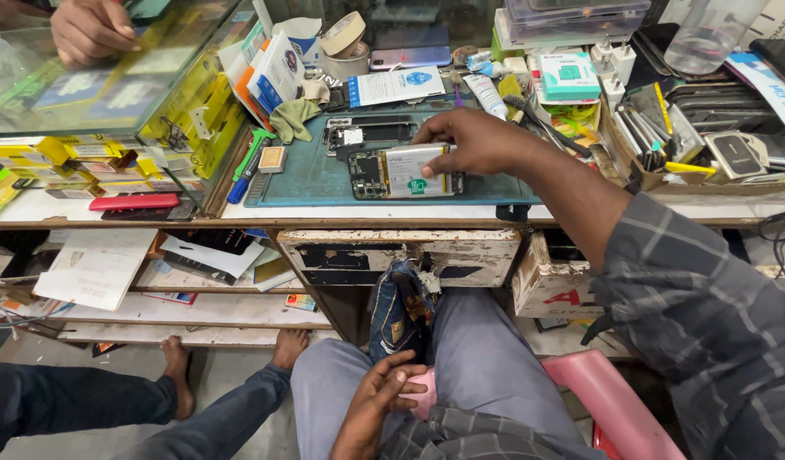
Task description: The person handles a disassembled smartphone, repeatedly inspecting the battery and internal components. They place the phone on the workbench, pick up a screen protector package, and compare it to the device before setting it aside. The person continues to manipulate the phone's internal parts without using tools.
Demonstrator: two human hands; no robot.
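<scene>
Your right hand [473, 140] reaches forward, arm outstretched, fingers spread and curled down onto the opened phone [405, 173], pressing its silver battery near the front edge of the teal mat [311, 179]. Your left hand [377, 400] rests low in your lap, fingers loosely bent around something pink [425, 396], perhaps the stool's edge.
</scene>
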